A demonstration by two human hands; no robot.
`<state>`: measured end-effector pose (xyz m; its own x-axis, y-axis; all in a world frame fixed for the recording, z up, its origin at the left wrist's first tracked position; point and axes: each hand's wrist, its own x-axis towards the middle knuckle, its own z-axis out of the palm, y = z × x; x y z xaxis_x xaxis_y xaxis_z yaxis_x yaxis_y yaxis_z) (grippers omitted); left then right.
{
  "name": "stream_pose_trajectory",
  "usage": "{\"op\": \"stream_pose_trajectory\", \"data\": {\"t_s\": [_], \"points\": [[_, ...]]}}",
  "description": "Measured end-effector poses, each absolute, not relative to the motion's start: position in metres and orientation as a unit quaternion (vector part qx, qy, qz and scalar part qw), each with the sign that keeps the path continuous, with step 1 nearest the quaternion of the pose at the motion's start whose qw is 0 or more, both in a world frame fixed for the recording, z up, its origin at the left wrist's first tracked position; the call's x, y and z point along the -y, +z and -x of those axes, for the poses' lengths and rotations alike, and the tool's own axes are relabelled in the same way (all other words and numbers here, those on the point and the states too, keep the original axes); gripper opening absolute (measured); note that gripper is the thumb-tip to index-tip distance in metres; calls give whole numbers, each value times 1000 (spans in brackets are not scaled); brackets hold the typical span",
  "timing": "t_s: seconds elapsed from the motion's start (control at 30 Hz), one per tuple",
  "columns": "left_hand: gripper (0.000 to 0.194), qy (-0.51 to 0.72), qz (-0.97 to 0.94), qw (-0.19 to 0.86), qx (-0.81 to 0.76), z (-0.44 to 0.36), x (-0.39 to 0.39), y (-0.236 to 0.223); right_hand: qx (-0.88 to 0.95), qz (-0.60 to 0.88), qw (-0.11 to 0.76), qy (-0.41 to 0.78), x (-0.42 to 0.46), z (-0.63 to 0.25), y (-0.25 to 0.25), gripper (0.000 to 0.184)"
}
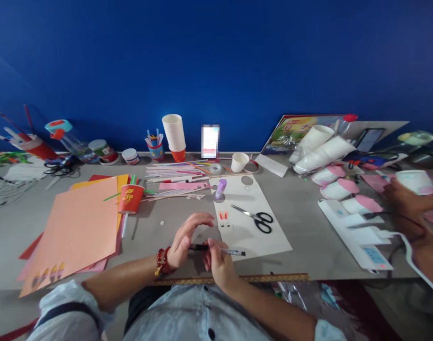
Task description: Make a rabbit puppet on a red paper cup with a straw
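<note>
Pinching pen (234, 252) in curled right hand (221, 270); cupping left hand (181, 244) half open, contact unclear; apparently adjusting pen, requiring steady grip.

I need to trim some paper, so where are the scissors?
The scissors lie on the white sheet, right of the bunny cutout.

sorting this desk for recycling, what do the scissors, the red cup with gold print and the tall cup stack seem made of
Scissors: shiny silvery blades, so metal; black loop handles, probably smooth plastic.
Red cup: probably coated paper, judging by its thin wall and printed gold lettering.
Tall cup stack: plain white, likely paper from the rolled-looking rims, though plastic or foam can't be ruled out.
</note>
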<state>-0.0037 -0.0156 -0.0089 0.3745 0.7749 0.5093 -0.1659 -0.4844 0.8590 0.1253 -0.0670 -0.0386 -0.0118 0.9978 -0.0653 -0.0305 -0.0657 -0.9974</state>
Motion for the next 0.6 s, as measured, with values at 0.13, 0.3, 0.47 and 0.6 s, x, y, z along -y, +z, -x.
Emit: {"op": "stream_pose_trajectory", "data": {"t_s": [0.13, 0.3, 0.47, 0.6], "points": [[64, 492, -734, 434, -174, 7, 21, -2, 487, 532, 515, 463, 67, -125, -35, 59], [56, 488, -751, 419, -145, 6, 27, 7, 579, 477, 509, 422, 59, -127, -23, 68], [51, 469, -772, 409, -126, 6, 21, 13, 586, 489, 514, 392, 57, -130, -20, 65], [52, 437, -794, 406, -119, 6, 14, 6, 595, 482, 463, 446, 56, -140, -16, 63]]}}
